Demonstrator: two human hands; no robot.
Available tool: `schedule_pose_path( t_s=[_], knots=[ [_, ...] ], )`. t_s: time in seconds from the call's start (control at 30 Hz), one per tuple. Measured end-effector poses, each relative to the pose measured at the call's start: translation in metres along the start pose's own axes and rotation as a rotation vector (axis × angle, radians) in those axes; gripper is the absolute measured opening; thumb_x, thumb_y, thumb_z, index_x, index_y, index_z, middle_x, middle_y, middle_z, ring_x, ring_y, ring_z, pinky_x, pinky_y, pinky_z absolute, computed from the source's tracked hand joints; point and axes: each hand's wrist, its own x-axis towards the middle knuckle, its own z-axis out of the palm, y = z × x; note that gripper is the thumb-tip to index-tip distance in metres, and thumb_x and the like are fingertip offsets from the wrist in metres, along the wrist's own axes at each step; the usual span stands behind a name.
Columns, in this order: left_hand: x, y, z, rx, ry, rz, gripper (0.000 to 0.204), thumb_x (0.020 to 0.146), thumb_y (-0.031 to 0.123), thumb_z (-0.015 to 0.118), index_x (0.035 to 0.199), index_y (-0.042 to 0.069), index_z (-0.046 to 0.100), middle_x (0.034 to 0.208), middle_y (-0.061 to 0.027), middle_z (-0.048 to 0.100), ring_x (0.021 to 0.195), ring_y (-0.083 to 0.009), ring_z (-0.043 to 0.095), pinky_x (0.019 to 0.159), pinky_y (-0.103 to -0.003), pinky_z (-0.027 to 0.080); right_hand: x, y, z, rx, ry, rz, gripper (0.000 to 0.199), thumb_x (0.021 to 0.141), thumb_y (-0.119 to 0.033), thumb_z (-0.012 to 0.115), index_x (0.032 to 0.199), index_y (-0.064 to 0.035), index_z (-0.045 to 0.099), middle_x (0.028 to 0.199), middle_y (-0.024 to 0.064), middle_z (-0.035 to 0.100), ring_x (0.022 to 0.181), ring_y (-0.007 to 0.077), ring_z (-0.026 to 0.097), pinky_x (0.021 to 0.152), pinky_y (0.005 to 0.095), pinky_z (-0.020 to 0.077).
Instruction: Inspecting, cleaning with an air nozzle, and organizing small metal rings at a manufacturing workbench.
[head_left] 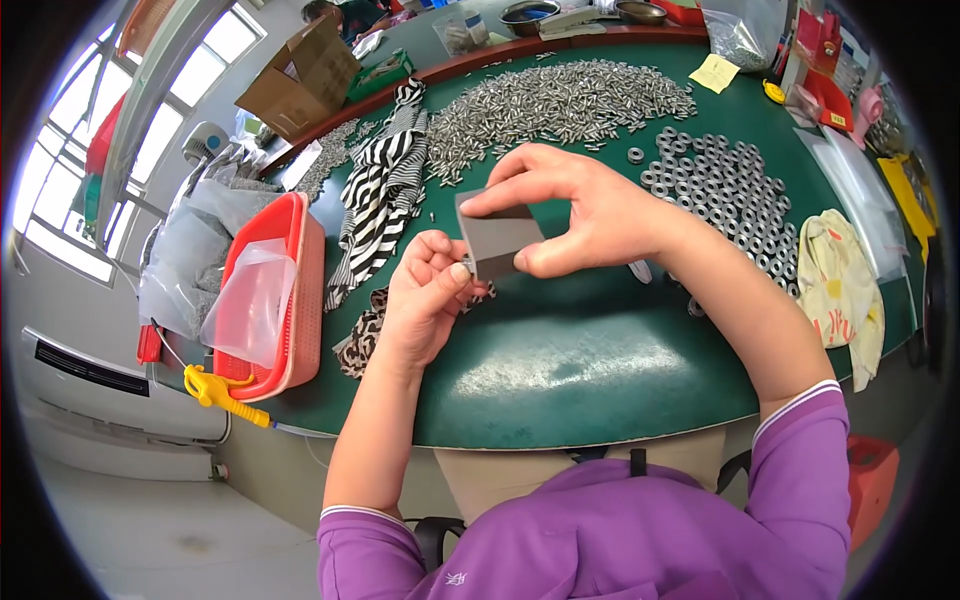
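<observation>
My right hand (600, 205) grips a smooth grey rectangular block (498, 235) between thumb and fingers, raised over the table's middle. Just left of it, my left hand (428, 285) has its fingers curled, with thumb and forefinger pinched at the block's lower left edge. Whatever small piece sits in that pinch is mostly hidden. Beyond my hands, a wide heap of small metal pins (560, 105) spreads over the green table (570, 370). Many metal rings (725, 195) lie to the right of my right forearm. A leopard-print cloth (362, 338) lies beside my left wrist.
A striped cloth (385, 185) lies left of the pins. A red basket (305, 290) with plastic bags stands at the left edge, a yellow air gun (220, 388) before it. At right lies a pale yellow cloth (840, 285). A cardboard box (300, 80) and another person (360, 18) are farther back.
</observation>
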Motion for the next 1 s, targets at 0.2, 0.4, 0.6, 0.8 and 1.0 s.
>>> schedule_pose_path(
  t_s=[0.2, 0.4, 0.6, 0.8, 1.0],
  knots=[
    [0.001, -0.002, -0.002, -0.049, -0.029, 0.017, 0.028, 0.081, 0.005, 0.064, 0.099, 0.008, 0.042, 0.096, -0.0106, 0.058, 0.078, -0.0167, 0.060, 0.072, -0.029, 0.052, -0.002, 0.004, -0.010, 0.007, -0.033, 0.090, 0.051, 0.063, -0.015, 0.065, 0.114, -0.0159, 0.064, 0.110, 0.0059, 0.052, 0.106, 0.0189, 0.051, 0.095, 0.0319, 0.0393],
    [-0.001, -0.003, -0.004, -0.048, 0.007, 0.003, 0.025, 0.083, 0.005, 0.062, 0.099, 0.008, 0.042, 0.099, -0.0112, 0.057, 0.079, -0.0172, 0.060, 0.073, -0.028, 0.051, -0.003, 0.000, -0.004, 0.083, -0.064, 0.083, 0.052, 0.062, -0.015, 0.065, 0.114, -0.0161, 0.064, 0.111, 0.0067, 0.051, 0.105, 0.0201, 0.051, 0.095, 0.0325, 0.0389],
    [0.003, -0.003, 0.011, 0.061, 0.040, -0.004, 0.030, 0.081, 0.010, 0.065, 0.100, 0.007, 0.043, 0.100, -0.0091, 0.058, 0.083, -0.0146, 0.060, 0.074, -0.029, 0.051, 0.002, -0.012, 0.009, 0.043, -0.015, -0.029, 0.047, 0.061, -0.026, 0.068, 0.107, -0.0157, 0.066, 0.108, 0.0078, 0.055, 0.104, 0.0233, 0.054, 0.092, 0.0339, 0.0422],
    [0.003, -0.005, -0.003, 0.041, 0.028, 0.013, 0.031, 0.081, 0.009, 0.065, 0.101, 0.006, 0.042, 0.093, -0.0069, 0.059, 0.071, -0.0124, 0.057, 0.068, -0.026, 0.050, 0.000, -0.001, 0.006, 0.074, -0.003, -0.020, 0.048, 0.061, -0.026, 0.068, 0.108, -0.0155, 0.066, 0.109, 0.0081, 0.055, 0.105, 0.0237, 0.053, 0.092, 0.0335, 0.0421],
    [0.000, -0.005, 0.001, -0.041, -0.023, 0.037, 0.027, 0.082, 0.007, 0.063, 0.100, 0.007, 0.043, 0.093, -0.0088, 0.059, 0.076, -0.0148, 0.060, 0.070, -0.025, 0.050, -0.005, 0.003, -0.009, -0.009, -0.079, 0.004, 0.052, 0.060, -0.012, 0.067, 0.111, -0.0164, 0.065, 0.109, 0.0066, 0.052, 0.104, 0.0200, 0.052, 0.093, 0.0326, 0.0406]
  ],
)
